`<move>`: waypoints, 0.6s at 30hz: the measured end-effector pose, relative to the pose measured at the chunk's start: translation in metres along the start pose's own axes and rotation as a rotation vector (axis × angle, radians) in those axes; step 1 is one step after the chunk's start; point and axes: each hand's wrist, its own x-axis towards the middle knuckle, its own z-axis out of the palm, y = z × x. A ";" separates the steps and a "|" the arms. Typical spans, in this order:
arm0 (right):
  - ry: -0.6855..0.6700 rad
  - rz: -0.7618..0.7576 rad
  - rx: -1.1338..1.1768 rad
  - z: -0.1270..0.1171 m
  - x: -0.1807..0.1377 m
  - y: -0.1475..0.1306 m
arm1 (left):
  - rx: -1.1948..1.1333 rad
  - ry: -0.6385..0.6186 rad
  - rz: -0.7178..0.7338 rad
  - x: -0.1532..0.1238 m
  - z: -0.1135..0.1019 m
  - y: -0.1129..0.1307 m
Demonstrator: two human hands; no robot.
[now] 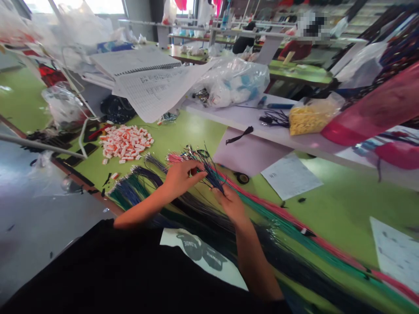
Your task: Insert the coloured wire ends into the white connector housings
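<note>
Fingers of the left hand [179, 178] and right hand [230, 201] are pinched together on a fanned tuft of thin dark-blue wire ends [209, 168] at mid-frame, above long coloured wire bundles [294, 231] on the green desk [340, 209]. The wires look light, limp and springy, probably best gripped near the tips. Motion blur hides individual strands and fingertip contact.

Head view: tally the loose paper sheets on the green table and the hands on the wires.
Loose paper sheets: 2, one by the tape roll, one at the right edge
Hands on wires: 2, left hand, right hand
Total: 4
</note>
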 end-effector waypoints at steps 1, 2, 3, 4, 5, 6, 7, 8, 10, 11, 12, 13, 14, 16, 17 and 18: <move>-0.003 0.005 -0.012 0.000 0.000 -0.001 | -0.059 0.010 -0.004 0.000 0.001 0.000; -0.005 0.017 -0.024 0.000 0.000 -0.002 | -0.116 0.030 -0.008 0.000 0.001 0.000; -0.001 0.028 -0.032 0.000 0.000 -0.002 | -0.171 0.059 -0.013 0.001 0.002 0.000; 0.007 0.036 -0.035 0.000 0.000 -0.002 | -0.227 0.093 -0.020 0.002 0.003 -0.001; 0.020 0.039 -0.032 0.000 0.000 -0.001 | -0.286 0.129 -0.032 0.004 0.003 -0.002; 0.029 0.042 -0.024 0.000 -0.001 -0.001 | -0.349 0.160 -0.049 0.005 0.004 -0.003; 0.034 0.048 -0.014 -0.001 -0.001 0.000 | -0.414 0.190 -0.074 0.007 0.003 -0.005; 0.035 0.057 -0.006 -0.001 -0.001 0.001 | -0.475 0.213 -0.108 0.008 0.003 -0.008; 0.031 0.084 -0.004 -0.001 -0.002 0.003 | -0.522 0.253 -0.171 0.010 0.001 -0.012; 0.028 0.096 -0.008 -0.001 -0.002 0.003 | -0.471 0.270 -0.180 0.010 0.000 -0.014; 0.026 0.104 -0.014 -0.001 -0.002 0.003 | -0.362 0.286 -0.172 0.010 -0.001 -0.015; 0.030 0.108 -0.023 -0.001 -0.002 0.003 | -0.206 0.304 -0.151 0.008 -0.002 -0.015; 0.036 0.108 -0.033 -0.001 -0.002 0.002 | -0.027 0.316 -0.124 0.006 -0.003 -0.014; 0.044 0.093 -0.041 0.000 -0.001 0.001 | 0.289 0.331 -0.074 0.001 -0.003 -0.010; 0.043 0.080 -0.040 0.000 -0.001 0.001 | 0.395 0.331 -0.045 -0.001 -0.002 -0.008; 0.036 0.066 -0.036 0.000 -0.001 0.001 | 0.466 0.316 -0.004 -0.003 -0.001 -0.005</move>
